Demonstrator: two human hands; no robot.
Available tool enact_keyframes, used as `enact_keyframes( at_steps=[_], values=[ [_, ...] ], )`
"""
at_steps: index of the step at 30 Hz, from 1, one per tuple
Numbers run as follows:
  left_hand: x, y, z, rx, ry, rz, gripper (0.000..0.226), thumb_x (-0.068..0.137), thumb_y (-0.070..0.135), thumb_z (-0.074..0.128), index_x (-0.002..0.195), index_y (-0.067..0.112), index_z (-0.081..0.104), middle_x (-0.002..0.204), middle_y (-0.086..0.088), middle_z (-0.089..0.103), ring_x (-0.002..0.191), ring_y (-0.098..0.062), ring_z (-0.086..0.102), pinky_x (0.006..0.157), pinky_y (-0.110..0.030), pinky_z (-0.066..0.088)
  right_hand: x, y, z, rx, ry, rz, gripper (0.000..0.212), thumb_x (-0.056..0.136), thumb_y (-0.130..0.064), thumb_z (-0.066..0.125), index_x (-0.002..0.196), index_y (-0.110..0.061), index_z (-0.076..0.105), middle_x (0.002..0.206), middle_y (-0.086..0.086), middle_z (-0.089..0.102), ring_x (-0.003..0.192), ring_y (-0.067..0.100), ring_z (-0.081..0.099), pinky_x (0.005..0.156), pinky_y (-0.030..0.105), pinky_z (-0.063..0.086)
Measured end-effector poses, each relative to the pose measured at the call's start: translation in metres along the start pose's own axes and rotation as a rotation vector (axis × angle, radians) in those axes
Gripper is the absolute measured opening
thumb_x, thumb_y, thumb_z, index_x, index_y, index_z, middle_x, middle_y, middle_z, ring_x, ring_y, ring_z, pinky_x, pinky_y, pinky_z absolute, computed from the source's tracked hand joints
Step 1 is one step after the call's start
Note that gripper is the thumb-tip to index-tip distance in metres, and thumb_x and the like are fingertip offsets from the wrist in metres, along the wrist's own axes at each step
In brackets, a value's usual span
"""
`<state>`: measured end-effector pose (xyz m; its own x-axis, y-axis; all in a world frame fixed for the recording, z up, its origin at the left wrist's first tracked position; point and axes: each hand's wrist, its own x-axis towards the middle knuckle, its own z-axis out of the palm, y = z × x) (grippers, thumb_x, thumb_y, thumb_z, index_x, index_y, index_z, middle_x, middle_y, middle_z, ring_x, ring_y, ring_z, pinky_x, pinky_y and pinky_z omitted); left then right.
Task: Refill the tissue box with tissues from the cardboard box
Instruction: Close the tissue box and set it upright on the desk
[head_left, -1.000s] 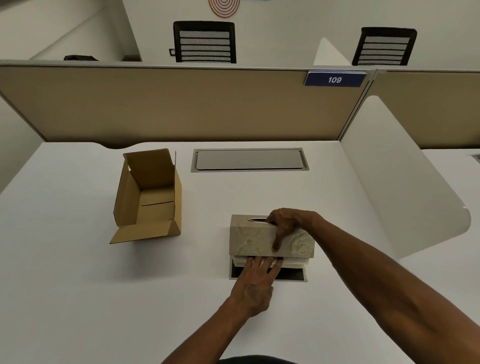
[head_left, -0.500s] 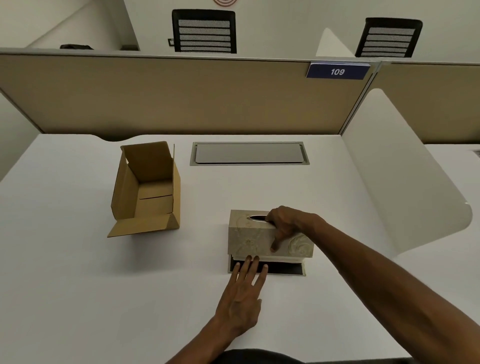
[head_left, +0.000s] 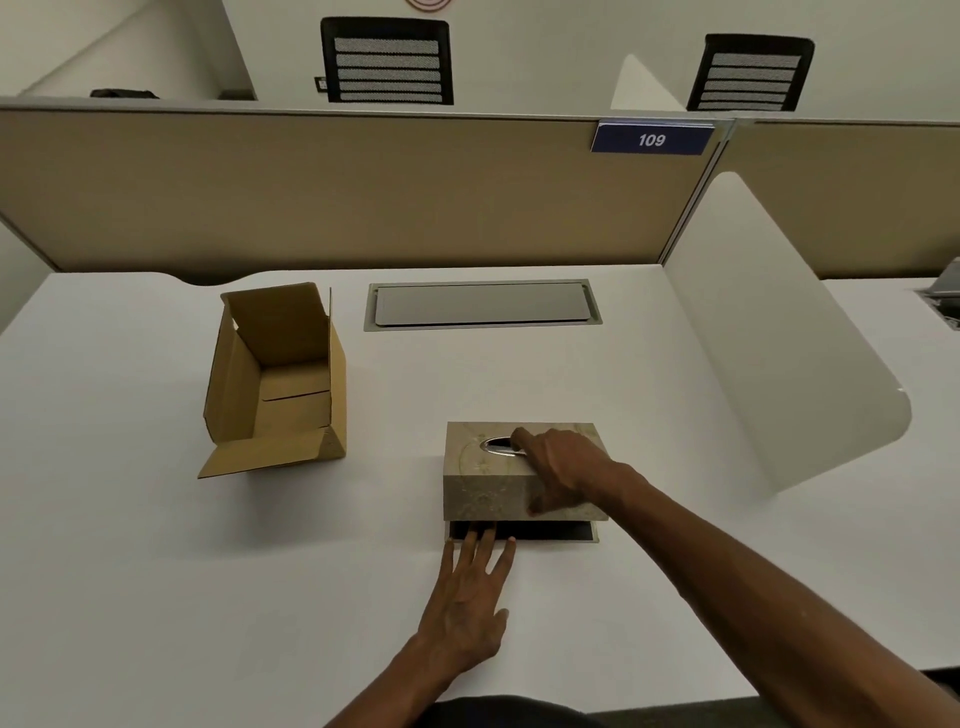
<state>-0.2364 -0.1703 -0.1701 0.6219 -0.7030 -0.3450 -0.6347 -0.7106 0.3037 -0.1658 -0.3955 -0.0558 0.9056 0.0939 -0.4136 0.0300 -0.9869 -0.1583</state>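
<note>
A beige patterned tissue box (head_left: 483, 486) stands on the white desk, its cover resting over a dark base tray (head_left: 550, 531) that shows along the near edge. My right hand (head_left: 558, 475) grips the cover from above, fingers by the oval slot, thumb on the front face. My left hand (head_left: 470, 597) lies flat on the desk, fingers spread, fingertips touching the tray's near left edge. No tissues are visible under the cover. The brown cardboard box (head_left: 275, 379) sits open to the left, and its inside looks empty.
A grey cable hatch (head_left: 483, 305) is set into the desk behind the tissue box. A tan partition (head_left: 337, 192) closes the back and a white curved divider (head_left: 779, 358) stands on the right. Two black chairs stand beyond the partition.
The white tissue stack seen under the cover a second ago is now hidden. My left hand drew back toward me and flattened on the desk. The cover came down onto the base.
</note>
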Motion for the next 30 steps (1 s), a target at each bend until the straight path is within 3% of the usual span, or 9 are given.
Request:
enact_keyframes(
  at_steps=[2,4,9,17,20,23,26,28,30],
  values=[
    [-0.001,-0.001,0.001,-0.003,-0.008,0.004,0.085,0.097,0.049,0.045,0.158,0.035,-0.013,0.157,0.004,-0.033,0.149,-0.022,-0.026,0.122,-0.045,-0.015,-0.003,0.0,0.006,0.028,0.033,-0.009,0.089,0.066,-0.041,0.09,0.132,-0.021,0.034,0.106,0.013,0.068,0.082,0.026,0.059,0.067,0.035,0.046],
    [-0.002,-0.002,0.002,-0.001,-0.009,0.005,0.085,0.097,0.05,0.045,0.158,0.034,-0.011,0.157,0.003,-0.034,0.148,-0.021,-0.028,0.12,-0.044,-0.017,-0.008,0.001,0.012,0.048,0.079,-0.041,0.084,0.067,-0.04,0.088,0.13,-0.023,0.034,0.108,0.012,0.067,0.086,0.026,0.06,0.067,0.036,0.049],
    [-0.002,-0.004,0.004,0.018,0.004,0.002,0.085,0.096,0.055,0.041,0.156,0.038,-0.016,0.166,0.001,-0.019,0.153,-0.024,-0.018,0.115,-0.04,-0.023,-0.025,0.007,0.034,0.035,0.157,-0.159,0.074,0.076,-0.041,0.081,0.136,-0.021,0.044,0.137,0.005,0.055,0.118,0.027,0.052,0.086,0.039,0.053],
    [-0.005,-0.005,0.006,-0.007,0.011,0.002,0.085,0.095,0.059,0.038,0.155,0.039,-0.018,0.157,0.007,-0.032,0.145,-0.018,-0.03,0.118,-0.042,-0.019,-0.034,0.004,0.046,0.019,0.219,-0.145,0.076,0.08,-0.043,0.077,0.143,-0.017,0.044,0.148,0.009,0.052,0.131,0.03,0.05,0.106,0.038,0.046],
    [-0.008,-0.003,0.001,-0.003,0.016,0.009,0.082,0.096,0.059,0.038,0.158,0.036,-0.01,0.157,0.006,-0.031,0.147,-0.019,-0.027,0.118,-0.042,-0.019,-0.036,0.0,0.053,-0.027,0.29,-0.143,0.079,0.079,-0.046,0.073,0.145,-0.017,0.043,0.149,0.009,0.052,0.135,0.03,0.049,0.114,0.041,0.039],
    [-0.013,-0.001,-0.003,-0.015,0.014,0.021,0.075,0.097,0.056,0.04,0.161,0.03,0.01,0.168,0.0,-0.006,0.156,-0.021,-0.005,0.121,-0.043,-0.016,-0.035,-0.007,0.057,-0.022,0.343,-0.122,0.074,0.076,-0.05,0.071,0.139,-0.02,0.046,0.142,0.005,0.057,0.13,0.029,0.051,0.109,0.043,0.04],
    [-0.02,0.0,-0.012,-0.107,0.021,0.0,0.062,0.097,0.056,0.04,0.154,0.031,0.035,0.158,0.005,0.041,0.144,-0.014,0.036,0.123,-0.034,0.01,-0.037,-0.009,0.061,-0.017,0.367,-0.099,0.071,0.076,-0.054,0.067,0.136,-0.022,0.047,0.141,0.004,0.056,0.128,0.028,0.049,0.106,0.043,0.04],
    [-0.024,0.002,-0.022,-0.215,0.168,0.015,0.054,0.096,0.057,0.043,0.143,0.033,0.052,0.137,0.011,0.063,0.121,-0.006,0.057,0.106,-0.018,0.033,-0.039,-0.009,0.067,-0.017,0.377,-0.09,0.07,0.077,-0.054,0.066,0.137,-0.021,0.048,0.14,0.008,0.054,0.126,0.03,0.049,0.107,0.043,0.039],
    [-0.025,0.005,-0.038,-0.307,0.348,0.028,0.043,0.093,0.055,0.053,0.126,0.031,0.068,0.11,0.013,0.075,0.093,-0.005,0.067,0.083,-0.004,0.036,-0.04,-0.009,0.072,-0.025,0.374,-0.07,0.072,0.078,-0.055,0.065,0.139,-0.019,0.048,0.141,0.013,0.051,0.127,0.033,0.049,0.108,0.044,0.039]
  ],
)
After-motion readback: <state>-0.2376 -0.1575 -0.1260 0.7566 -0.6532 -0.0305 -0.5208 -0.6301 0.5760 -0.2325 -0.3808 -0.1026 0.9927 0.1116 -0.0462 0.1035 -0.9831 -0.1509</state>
